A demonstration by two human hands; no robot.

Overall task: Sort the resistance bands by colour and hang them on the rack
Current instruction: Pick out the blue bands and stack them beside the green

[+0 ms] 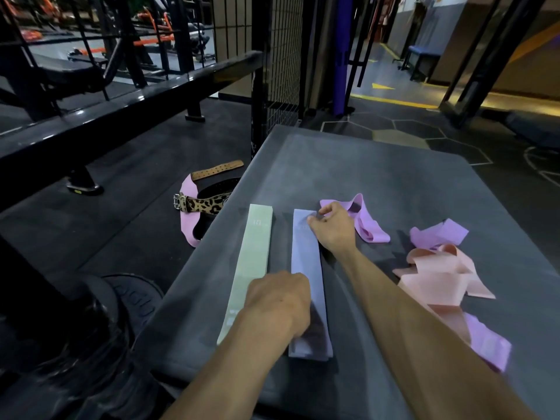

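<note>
- Two bands lie flat and sorted, I judge: the green band (250, 268) beside the lavender band (306, 262).
- My left hand (277, 301) curls onto the lavender's near part; my right hand (330, 227) pinches its far end.
- Right: purple bands (368, 228) and pink bands (436, 277) lie crumpled; I see nothing hung.

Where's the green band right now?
Head view: the green band lies flat on the grey platform, left of the lavender band, beside the left hand.

Left hand (277, 301) curled, knuckles up, right hand (331, 227) reaching forward, fingertips pinched
</note>
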